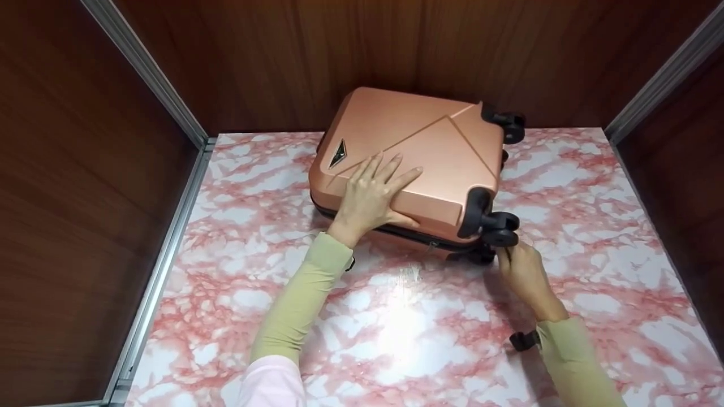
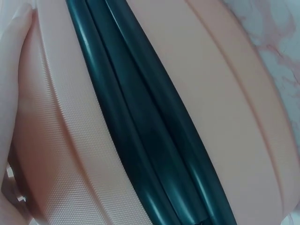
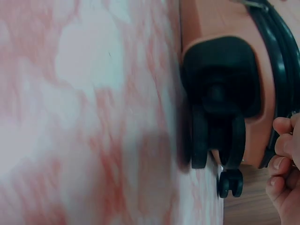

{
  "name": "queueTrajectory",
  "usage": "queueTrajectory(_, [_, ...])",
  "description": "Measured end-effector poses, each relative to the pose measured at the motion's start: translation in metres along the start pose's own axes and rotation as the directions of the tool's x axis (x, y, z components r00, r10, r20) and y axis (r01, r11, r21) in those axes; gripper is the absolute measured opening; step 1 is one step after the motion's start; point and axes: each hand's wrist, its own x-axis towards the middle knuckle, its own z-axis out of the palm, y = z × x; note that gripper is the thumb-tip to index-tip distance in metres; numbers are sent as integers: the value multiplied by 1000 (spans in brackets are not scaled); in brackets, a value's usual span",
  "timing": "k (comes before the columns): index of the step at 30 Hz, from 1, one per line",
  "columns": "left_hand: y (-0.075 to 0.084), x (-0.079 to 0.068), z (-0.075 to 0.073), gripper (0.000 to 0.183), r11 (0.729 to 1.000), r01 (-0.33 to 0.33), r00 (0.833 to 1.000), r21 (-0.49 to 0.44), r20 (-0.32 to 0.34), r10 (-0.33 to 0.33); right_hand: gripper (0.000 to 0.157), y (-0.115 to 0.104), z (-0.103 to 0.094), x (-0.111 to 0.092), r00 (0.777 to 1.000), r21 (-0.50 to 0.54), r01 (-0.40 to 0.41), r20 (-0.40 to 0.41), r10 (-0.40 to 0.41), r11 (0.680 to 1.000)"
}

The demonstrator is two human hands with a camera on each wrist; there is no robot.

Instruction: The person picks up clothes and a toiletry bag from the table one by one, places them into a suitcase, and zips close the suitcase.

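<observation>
A rose-gold hard-shell suitcase (image 1: 421,147) lies flat, its black wheels (image 1: 499,229) toward the right. My left hand (image 1: 367,195) rests on its top shell near the front edge, fingers spread and thumb down over the side. In the left wrist view, the black zip band (image 2: 140,112) runs between the two shell halves. My right hand (image 1: 523,271) is at the wheel end, partly behind a wheel in the head view. In the right wrist view, its curled fingers (image 3: 283,145) pinch at the zip band beside a small metal zipper pull (image 3: 294,113), largely hidden by the hand.
The suitcase lies on a pink-and-white marbled surface (image 1: 243,282), close to the brown wood panel (image 1: 396,51) at the back. Brown panels with metal edge strips (image 1: 169,243) stand at left and right. Another zipper pull (image 1: 432,245) shows on the suitcase's front side.
</observation>
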Motion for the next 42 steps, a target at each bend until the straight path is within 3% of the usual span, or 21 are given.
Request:
queueTrajectory(6, [2, 1, 0, 111, 1000, 2, 1000, -3, -2, -2, 9, -13, 5, -13, 999, 2, -13, -44, 13, 1000])
queueTrajectory(15, [2, 0, 0, 111, 1000, 10, 1000, -4, -19, -11, 14, -30, 12, -24, 999, 1, 30, -24, -30, 1000])
queueTrajectory(28, [2, -1, -1, 110, 1000, 18, 1000, 6, -10, -18, 13, -40, 18, -24, 993, -14, 106, -44, -107, 994])
queueTrajectory(42, [15, 5, 4, 112, 994, 99, 995, 41, -7, -99, 10, -51, 30, -13, 994, 29, 103, 33, -104, 994])
